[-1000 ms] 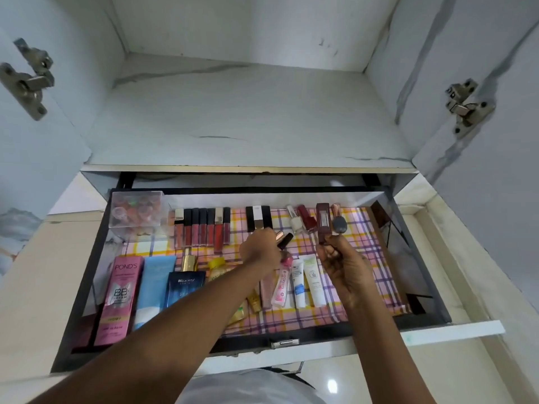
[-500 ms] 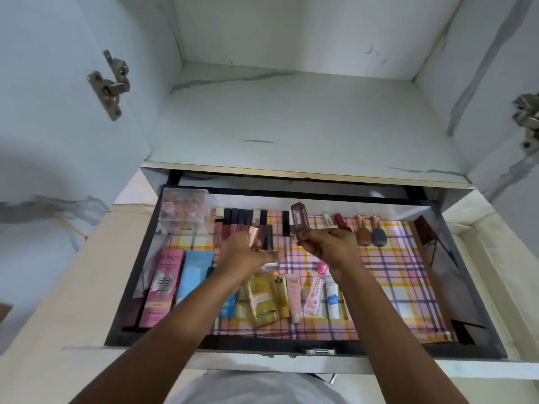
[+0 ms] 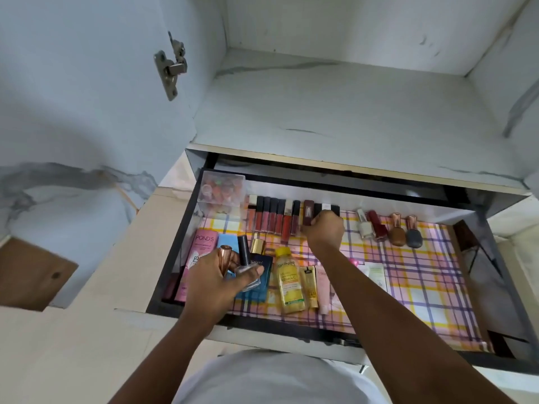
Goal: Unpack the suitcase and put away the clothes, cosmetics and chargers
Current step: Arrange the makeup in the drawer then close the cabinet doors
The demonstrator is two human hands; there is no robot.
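An open drawer (image 3: 344, 335) lined with plaid paper holds cosmetics. My left hand (image 3: 217, 279) hovers over its front left and grips two small bottles, one with a rose-gold cap (image 3: 225, 258) and one with a black cap (image 3: 244, 253). My right hand (image 3: 323, 230) reaches to the back row of lip glosses (image 3: 269, 218) and its curled fingers hold a dark maroon lip gloss (image 3: 308, 215) at the row's right end. Several nail polish bottles (image 3: 389, 228) lie at the back right. A yellow Garnier bottle (image 3: 289, 282) lies in the middle.
A clear box of small items (image 3: 221, 189) stands in the back left corner. A pink Pond's tube (image 3: 198, 252) lies at the left. Small tubes (image 3: 322, 284) lie beside the yellow bottle. Above the drawer is a white marbled shelf (image 3: 335, 112). A metal hinge (image 3: 170, 67) sits on the left wall.
My right hand has carried the maroon lip gloss back to the row of glosses. My left hand has drawn toward the front left with its two bottles. The view has swung left.
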